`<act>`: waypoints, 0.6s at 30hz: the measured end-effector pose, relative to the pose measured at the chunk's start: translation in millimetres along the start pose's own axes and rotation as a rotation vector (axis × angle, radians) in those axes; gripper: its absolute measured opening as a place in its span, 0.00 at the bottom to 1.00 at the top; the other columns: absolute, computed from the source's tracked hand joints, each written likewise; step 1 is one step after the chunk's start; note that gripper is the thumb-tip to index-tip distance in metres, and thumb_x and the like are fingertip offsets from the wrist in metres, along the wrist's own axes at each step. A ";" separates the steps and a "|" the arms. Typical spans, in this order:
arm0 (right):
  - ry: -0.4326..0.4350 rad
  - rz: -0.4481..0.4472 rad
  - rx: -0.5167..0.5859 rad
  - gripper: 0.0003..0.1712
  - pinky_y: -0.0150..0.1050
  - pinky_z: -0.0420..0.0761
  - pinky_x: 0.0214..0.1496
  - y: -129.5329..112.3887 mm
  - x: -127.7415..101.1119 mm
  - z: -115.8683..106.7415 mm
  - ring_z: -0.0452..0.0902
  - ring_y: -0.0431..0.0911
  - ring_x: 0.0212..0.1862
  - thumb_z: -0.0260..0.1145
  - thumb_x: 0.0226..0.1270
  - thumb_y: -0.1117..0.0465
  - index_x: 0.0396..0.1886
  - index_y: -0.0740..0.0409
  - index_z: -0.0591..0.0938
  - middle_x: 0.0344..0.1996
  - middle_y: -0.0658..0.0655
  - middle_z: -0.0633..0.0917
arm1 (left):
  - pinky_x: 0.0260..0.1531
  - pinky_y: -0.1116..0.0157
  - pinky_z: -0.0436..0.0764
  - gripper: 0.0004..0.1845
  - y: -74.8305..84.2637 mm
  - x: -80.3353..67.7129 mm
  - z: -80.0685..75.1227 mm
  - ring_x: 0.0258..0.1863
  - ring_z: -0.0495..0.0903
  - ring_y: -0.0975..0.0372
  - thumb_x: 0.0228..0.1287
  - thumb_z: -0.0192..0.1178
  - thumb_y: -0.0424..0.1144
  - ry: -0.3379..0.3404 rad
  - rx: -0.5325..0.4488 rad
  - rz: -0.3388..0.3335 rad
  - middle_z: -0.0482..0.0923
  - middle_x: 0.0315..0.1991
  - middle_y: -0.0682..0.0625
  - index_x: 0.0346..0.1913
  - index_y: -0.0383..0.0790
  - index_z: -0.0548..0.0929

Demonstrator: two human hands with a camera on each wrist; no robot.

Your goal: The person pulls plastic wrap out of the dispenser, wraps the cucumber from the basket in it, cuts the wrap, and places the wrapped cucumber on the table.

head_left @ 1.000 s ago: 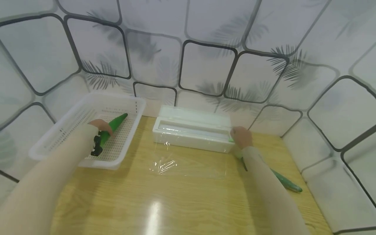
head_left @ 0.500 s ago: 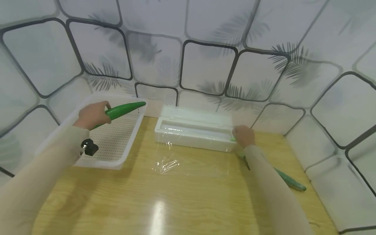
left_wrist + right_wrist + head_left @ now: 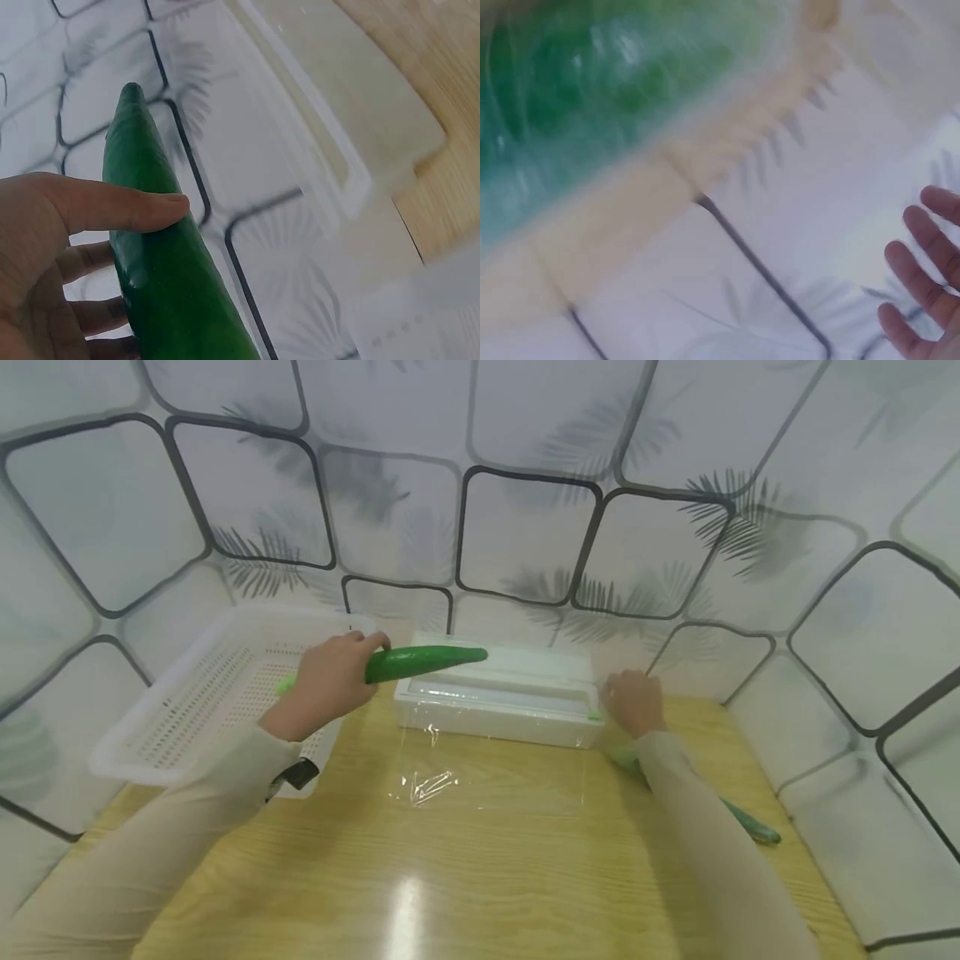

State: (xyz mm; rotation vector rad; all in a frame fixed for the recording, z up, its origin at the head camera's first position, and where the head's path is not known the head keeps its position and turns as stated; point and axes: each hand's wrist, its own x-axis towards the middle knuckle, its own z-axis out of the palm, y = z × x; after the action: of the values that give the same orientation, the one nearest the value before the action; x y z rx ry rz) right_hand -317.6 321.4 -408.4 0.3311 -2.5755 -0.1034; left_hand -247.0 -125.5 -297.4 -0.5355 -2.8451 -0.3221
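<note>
Long beige sleeves, black wrist-worn device, bare hands

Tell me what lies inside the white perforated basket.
The white perforated basket shows only its bare holed floor. The left hand and its sleeve cover the near right corner, so that part stays unseen. The cucumber is outside it.

White perforated basket, wooden table, second wrapped cucumber, patterned wall

A wooden table carries a white basket, a wrap dispenser, pulled-out film and a wrapped cucumber.
</note>
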 end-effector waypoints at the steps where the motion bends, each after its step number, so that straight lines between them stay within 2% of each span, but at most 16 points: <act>1: 0.037 -0.016 -0.018 0.15 0.52 0.74 0.25 -0.6 -0.5 -4.8 0.73 0.57 0.21 0.61 0.60 0.57 0.22 0.65 0.79 0.17 0.63 0.79 | 0.29 0.53 0.83 0.25 7.4 0.4 3.0 0.34 0.81 0.50 0.48 0.65 0.31 0.000 -0.006 0.016 0.80 0.39 0.40 0.53 0.41 0.75; 5: 0.158 -0.037 -0.018 0.14 0.54 0.74 0.31 -12.6 -4.3 -32.4 0.75 0.61 0.29 0.61 0.59 0.56 0.29 0.66 0.79 0.24 0.66 0.80 | 0.27 0.57 0.82 0.24 34.6 -0.6 14.4 0.31 0.79 0.52 0.46 0.66 0.30 0.017 -0.025 0.091 0.80 0.36 0.42 0.51 0.42 0.76; 8: 0.238 -0.034 0.050 0.14 0.56 0.73 0.36 -28.7 -9.1 -56.3 0.75 0.62 0.35 0.61 0.59 0.57 0.35 0.66 0.79 0.30 0.67 0.82 | 0.29 0.56 0.82 0.25 52.2 -3.7 24.7 0.32 0.80 0.52 0.44 0.67 0.30 0.032 -0.027 0.136 0.81 0.36 0.43 0.50 0.42 0.77; 11: 0.331 -0.070 0.112 0.13 0.57 0.73 0.38 -45.4 -13.8 -76.6 0.76 0.62 0.38 0.62 0.55 0.59 0.36 0.65 0.79 0.32 0.65 0.83 | 0.30 0.56 0.83 0.26 66.1 -6.3 36.3 0.34 0.80 0.53 0.43 0.67 0.29 0.039 -0.026 0.172 0.81 0.37 0.43 0.51 0.43 0.77; 14: 0.397 -0.154 0.150 0.14 0.57 0.73 0.38 -63.4 -18.9 -94.4 0.76 0.61 0.38 0.64 0.52 0.61 0.36 0.66 0.80 0.32 0.65 0.83 | 0.26 0.58 0.82 0.25 77.3 -7.9 46.9 0.33 0.80 0.53 0.44 0.66 0.28 0.055 -0.020 0.199 0.81 0.37 0.44 0.50 0.43 0.77; 18: 0.394 -0.308 0.173 0.19 0.56 0.75 0.41 -84.5 -28.8 -105.7 0.77 0.60 0.38 0.66 0.50 0.58 0.40 0.67 0.79 0.34 0.65 0.82 | 0.20 0.63 0.78 0.23 92.3 -9.7 57.8 0.28 0.77 0.56 0.46 0.65 0.29 0.083 -0.019 0.235 0.80 0.33 0.45 0.49 0.43 0.78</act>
State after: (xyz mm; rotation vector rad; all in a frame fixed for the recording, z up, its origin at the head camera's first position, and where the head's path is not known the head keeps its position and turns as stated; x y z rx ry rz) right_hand -220.6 246.2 -344.5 0.7346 -2.1320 0.0696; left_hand -213.6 -30.0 -338.9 -0.8304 -2.6660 -0.3205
